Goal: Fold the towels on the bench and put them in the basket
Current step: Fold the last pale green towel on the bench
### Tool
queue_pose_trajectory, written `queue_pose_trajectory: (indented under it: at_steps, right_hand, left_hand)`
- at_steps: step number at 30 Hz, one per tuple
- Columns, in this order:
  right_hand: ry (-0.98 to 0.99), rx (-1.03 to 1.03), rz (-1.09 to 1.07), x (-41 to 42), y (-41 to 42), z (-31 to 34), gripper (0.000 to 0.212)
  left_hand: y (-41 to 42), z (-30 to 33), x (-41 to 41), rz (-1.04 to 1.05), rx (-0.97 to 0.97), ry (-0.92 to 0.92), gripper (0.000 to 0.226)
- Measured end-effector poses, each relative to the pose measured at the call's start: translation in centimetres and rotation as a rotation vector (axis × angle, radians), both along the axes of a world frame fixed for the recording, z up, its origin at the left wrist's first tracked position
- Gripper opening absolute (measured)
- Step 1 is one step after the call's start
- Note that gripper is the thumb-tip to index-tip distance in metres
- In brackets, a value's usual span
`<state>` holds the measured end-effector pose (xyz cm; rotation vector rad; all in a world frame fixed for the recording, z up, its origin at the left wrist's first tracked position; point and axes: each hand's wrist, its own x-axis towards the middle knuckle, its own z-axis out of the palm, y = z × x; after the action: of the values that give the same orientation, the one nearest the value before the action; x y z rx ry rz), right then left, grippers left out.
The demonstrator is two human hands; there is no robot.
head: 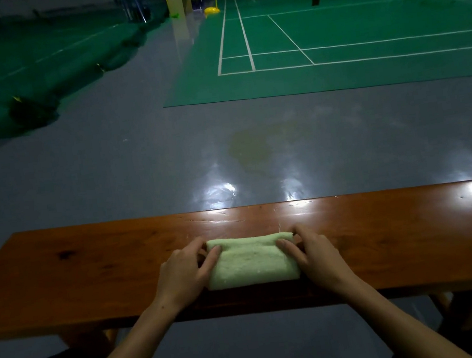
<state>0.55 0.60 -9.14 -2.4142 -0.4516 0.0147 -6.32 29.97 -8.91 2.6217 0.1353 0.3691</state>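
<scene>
Pale green towel [251, 261], folded into a thick rectangular pad, lying flat on the wooden bench [92, 274] near its near edge, at about 6 o'clock in the head view. Left hand [183, 277] at the towel's 9 o'clock side, fingers curled round that end, thumb on top. Right hand [317, 261] at the 3 o'clock side, gripping the opposite end likewise. Hands apart, the towel between them. Grey glossy floor [166, 157] beyond the bench, with a green badminton court [359, 29] at 1 o'clock. Yellow post bases [211, 10] at 12 o'clock, far off. No basket in view.
</scene>
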Motion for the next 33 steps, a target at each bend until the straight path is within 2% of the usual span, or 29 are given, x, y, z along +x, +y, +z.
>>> queue_pose_trajectory:
  at_steps: [4,7,11,13,15,18,21,24,30,33]
  right_hand:
    - [-0.001,-0.129,-0.064,0.0,0.6,-0.1,0.031]
    - [-0.044,-0.248,-0.117,0.5,0.9,-0.4,0.039]
    - [-0.050,-0.326,-0.127,0.6,1.4,-0.2,0.040]
    - [-0.099,-0.375,-0.174,0.2,1.8,0.6,0.039]
    - [-0.218,-0.407,-0.185,-0.2,2.5,1.1,0.049]
    - [-0.342,-0.331,-0.041,-1.8,4.5,0.9,0.062]
    - [-0.317,-0.322,0.138,-4.6,7.3,-0.2,0.062]
    - [-0.253,-0.360,0.207,-5.0,7.8,-1.6,0.067]
    - [-0.312,-0.382,0.291,-3.0,5.8,-2.8,0.057]
    - [-0.242,-0.413,0.280,-2.2,4.4,-2.3,0.060]
  left_hand:
    - [0.0,-0.8,0.3,0.050,0.141,0.068,0.047]
    - [-0.4,-1.2,0.6,0.074,0.154,0.157,0.056]
    - [-0.6,-0.4,0.8,0.147,0.178,0.225,0.044]
    - [-0.4,0.3,0.6,0.172,0.199,0.149,0.040]
    - [-0.5,0.7,0.4,0.088,0.282,-0.027,0.037]
    - [-2.7,0.5,0.0,-0.151,0.348,-0.191,0.041]
    - [-4.9,-1.1,-0.6,-0.266,0.421,-0.197,0.048]
    - [-5.6,-2.8,-1.0,-0.240,0.535,-0.078,0.056]
    - [-4.9,-3.6,-1.2,-0.164,0.496,0.050,0.065]
    - [-4.5,-3.5,-1.3,-0.167,0.505,0.068,0.070]
